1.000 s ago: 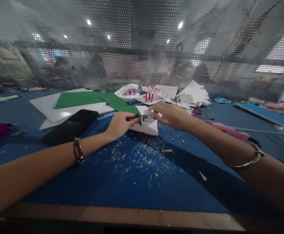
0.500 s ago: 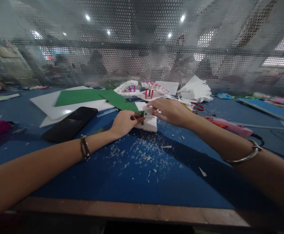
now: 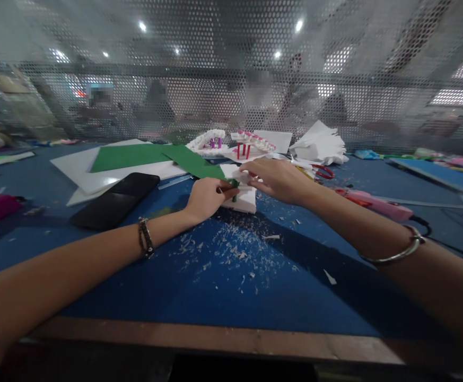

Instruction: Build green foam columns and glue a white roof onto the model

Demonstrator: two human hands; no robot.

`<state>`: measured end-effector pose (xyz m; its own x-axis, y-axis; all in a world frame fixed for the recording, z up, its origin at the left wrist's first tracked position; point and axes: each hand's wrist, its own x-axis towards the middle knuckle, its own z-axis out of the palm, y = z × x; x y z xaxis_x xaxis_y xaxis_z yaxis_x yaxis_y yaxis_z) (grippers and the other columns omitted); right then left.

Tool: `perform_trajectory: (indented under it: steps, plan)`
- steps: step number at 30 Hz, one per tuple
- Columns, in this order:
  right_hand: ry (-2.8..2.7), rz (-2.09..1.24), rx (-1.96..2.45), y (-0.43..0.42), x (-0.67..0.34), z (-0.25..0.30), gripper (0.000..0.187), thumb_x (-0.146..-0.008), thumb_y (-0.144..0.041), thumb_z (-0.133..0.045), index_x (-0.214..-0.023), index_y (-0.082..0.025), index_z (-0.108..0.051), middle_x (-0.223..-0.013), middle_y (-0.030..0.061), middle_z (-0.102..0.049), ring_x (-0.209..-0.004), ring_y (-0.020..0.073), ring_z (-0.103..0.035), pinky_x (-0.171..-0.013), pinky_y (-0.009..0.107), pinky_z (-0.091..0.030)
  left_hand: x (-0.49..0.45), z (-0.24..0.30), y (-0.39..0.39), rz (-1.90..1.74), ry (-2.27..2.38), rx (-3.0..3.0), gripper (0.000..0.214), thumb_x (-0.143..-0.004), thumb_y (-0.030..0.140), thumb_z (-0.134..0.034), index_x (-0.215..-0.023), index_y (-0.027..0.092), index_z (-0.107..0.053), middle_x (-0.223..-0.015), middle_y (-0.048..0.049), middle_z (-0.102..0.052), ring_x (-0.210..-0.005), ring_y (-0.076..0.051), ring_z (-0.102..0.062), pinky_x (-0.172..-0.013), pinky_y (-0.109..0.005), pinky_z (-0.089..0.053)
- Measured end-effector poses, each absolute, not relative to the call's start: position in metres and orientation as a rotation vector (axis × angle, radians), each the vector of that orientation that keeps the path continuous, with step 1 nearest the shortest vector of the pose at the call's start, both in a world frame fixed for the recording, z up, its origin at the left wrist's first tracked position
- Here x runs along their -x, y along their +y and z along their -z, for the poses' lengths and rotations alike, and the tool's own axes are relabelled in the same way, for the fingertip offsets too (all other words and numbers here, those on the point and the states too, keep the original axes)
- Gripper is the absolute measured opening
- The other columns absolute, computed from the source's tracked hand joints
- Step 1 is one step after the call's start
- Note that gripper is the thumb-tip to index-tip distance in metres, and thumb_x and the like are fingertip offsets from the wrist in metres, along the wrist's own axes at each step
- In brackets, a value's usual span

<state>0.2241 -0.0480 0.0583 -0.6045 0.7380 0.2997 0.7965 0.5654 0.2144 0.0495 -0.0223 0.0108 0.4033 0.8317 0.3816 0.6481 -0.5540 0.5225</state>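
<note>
A small white model, likely of foam board, stands between my hands; its flat base (image 3: 245, 203) rests on the blue tabletop. Thin green posts (image 3: 235, 198) rise from the base to a white upper piece (image 3: 229, 171). My left hand (image 3: 205, 200) is closed, thumb and fingertips pinching at the green posts from the left. From the right, my right hand (image 3: 281, 180) grips the white upper piece, its fingertips bent over the edge. Part of the upper piece is hidden behind those fingers.
Left lie a black phone (image 3: 118, 201), green sheets (image 3: 130, 158) and white sheets (image 3: 70, 167). Behind stand white models with purple and pink posts (image 3: 243, 151). A pink glue gun (image 3: 380, 204) and red-handled scissors (image 3: 323, 171) lie right. White scraps (image 3: 241, 254) litter the front.
My left hand has shifted slightly right and up at the green posts, and its wrist has moved right. The right hand stays nearly in place on the upper piece.
</note>
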Motion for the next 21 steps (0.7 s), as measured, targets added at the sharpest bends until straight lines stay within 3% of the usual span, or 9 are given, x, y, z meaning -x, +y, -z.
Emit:
perform_trajectory:
  steps: [11,21]
  plan:
    - [-2.605,0.509,1.298,-0.0493,-0.2221,-0.0591,0.027,-0.084,-0.024,-0.042,-0.107,-0.015,-0.051,-0.096,0.0095,-0.063,-0.085,0.0208,-0.057,-0.064,0.030,-0.036,-0.0554,-0.0089,-0.0243,-0.910,1.254,-2.345,0.026,-0.075,0.033,-0.053,-0.068,0.016,-0.070,-0.060,-0.0034,-0.065,-0.054,-0.012,-0.050,-0.051,-0.024,-0.031]
    - [-2.597,0.412,1.319,-0.0489,-0.2231,-0.0593,0.030,-0.082,-0.025,-0.043,-0.109,-0.014,-0.051,-0.097,0.0098,-0.063,-0.087,0.0210,-0.057,-0.066,0.029,-0.038,-0.0536,-0.0099,-0.0225,-0.926,1.257,-2.357,0.021,-0.075,0.028,-0.054,-0.076,0.015,-0.071,-0.070,-0.0052,-0.068,-0.058,-0.013,-0.052,-0.055,-0.024,-0.034]
